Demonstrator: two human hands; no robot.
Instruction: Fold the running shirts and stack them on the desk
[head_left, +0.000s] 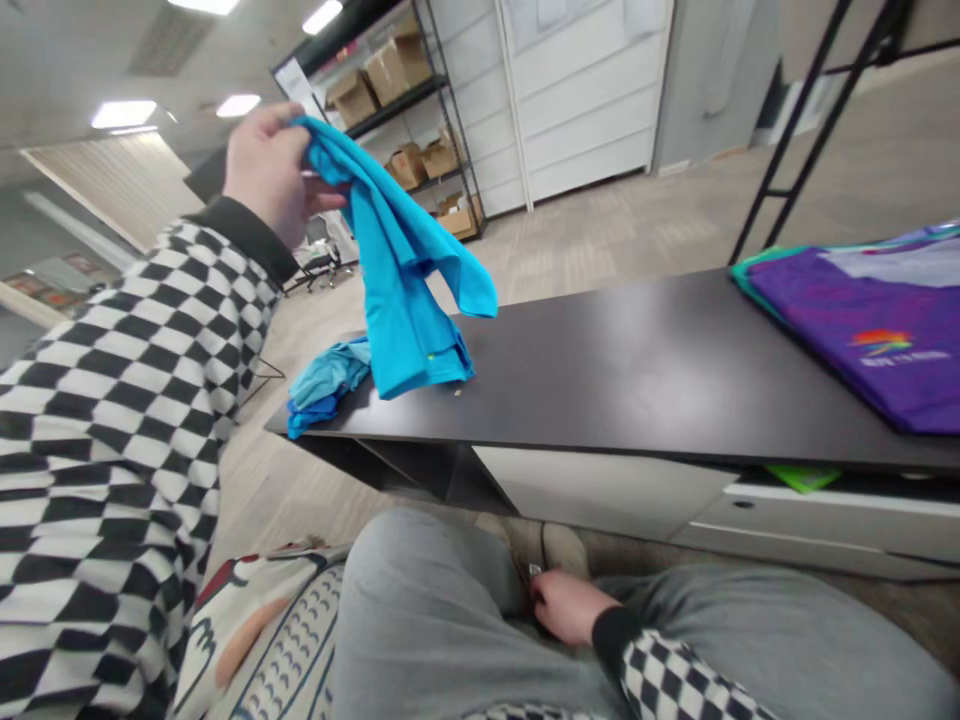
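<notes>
My left hand (274, 170), raised at the upper left, pinches one end of a bright blue garment (397, 260). The cloth hangs down in folds, its lower end just above or touching the dark table; I cannot tell which. Left of it, a crumpled pile of light and darker blue cloth (330, 380) lies at the table's end. Low between my knees is my right hand (570, 605), with its fingers curled. A small pale bit shows at its fingertips, too small to name.
The dark low table (600, 370) spans the view, with white drawers (825, 515) beneath. Folded purple shirts (885, 330) lie at its right end. A patterned cushion or cloth (262, 630) is beside my leg. Behind stands a shelf rack with cardboard boxes (397, 65).
</notes>
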